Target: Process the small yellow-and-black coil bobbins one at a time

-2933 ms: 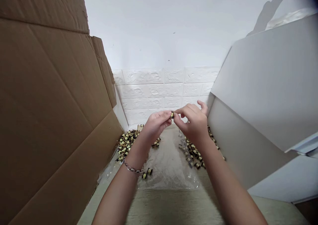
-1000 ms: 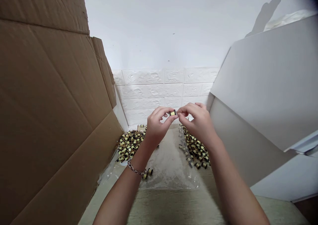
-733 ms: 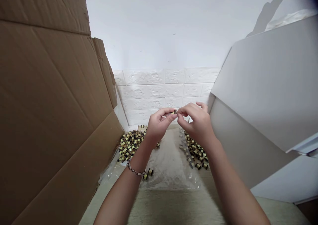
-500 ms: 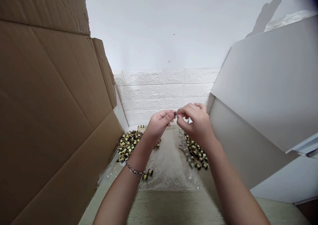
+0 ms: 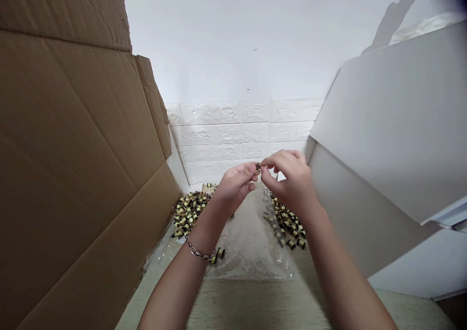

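My left hand (image 5: 237, 183) is closed, pinching a small dark coil (image 5: 258, 166) between thumb and fingertips above the table. Close against it, the thumb and index finger of my right hand (image 5: 290, 175) pinch at the coil's right side; the exact part they grip is too small to make out. Under my left forearm lies a heap of yellow-and-black wound coils (image 5: 188, 213) with copper-coloured leads. Another pile of coils (image 5: 288, 220) sits below my right hand, partly hidden by it. Two loose coils (image 5: 221, 253) lie beside my left wrist.
A clear plastic bag (image 5: 251, 262) lies flat on the table (image 5: 255, 303) between the piles. Tall brown cardboard (image 5: 73, 140) walls the left side, and white panels (image 5: 386, 116) stand at the right. Behind is a white brick-patterned wall (image 5: 219, 134).
Both hands stay at nearly the same spot. The left hand's lower fingers have shifted slightly downward, and the right hand's fingers have moved a little around the coil.
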### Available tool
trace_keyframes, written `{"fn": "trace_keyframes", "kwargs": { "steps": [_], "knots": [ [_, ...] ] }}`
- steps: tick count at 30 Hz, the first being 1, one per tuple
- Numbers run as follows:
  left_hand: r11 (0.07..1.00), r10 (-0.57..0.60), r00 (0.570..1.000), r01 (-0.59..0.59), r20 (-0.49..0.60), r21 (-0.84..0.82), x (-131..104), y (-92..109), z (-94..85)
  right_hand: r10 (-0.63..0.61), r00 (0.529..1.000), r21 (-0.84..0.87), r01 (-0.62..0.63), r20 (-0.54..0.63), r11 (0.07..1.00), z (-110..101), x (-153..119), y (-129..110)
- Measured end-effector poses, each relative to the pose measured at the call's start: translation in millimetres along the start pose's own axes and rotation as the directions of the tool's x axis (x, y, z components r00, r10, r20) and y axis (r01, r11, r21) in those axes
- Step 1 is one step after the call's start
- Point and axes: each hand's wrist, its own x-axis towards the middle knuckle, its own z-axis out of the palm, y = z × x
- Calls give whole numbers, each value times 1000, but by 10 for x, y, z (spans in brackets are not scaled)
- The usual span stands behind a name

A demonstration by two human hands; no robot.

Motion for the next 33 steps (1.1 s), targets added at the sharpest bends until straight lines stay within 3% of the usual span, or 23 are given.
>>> {"fn": "trace_keyframes", "kwargs": {
  "steps": [9, 33],
  "knots": [
    [987, 65, 992, -49, -104, 150, -33, 69, 37, -61, 996, 59, 65, -64, 996, -18, -1, 35],
    [987, 120, 987, -107, -109, 122, -41, 95, 22, -160, 970, 69, 175, -181, 982, 65, -27, 41]
  ]
}}
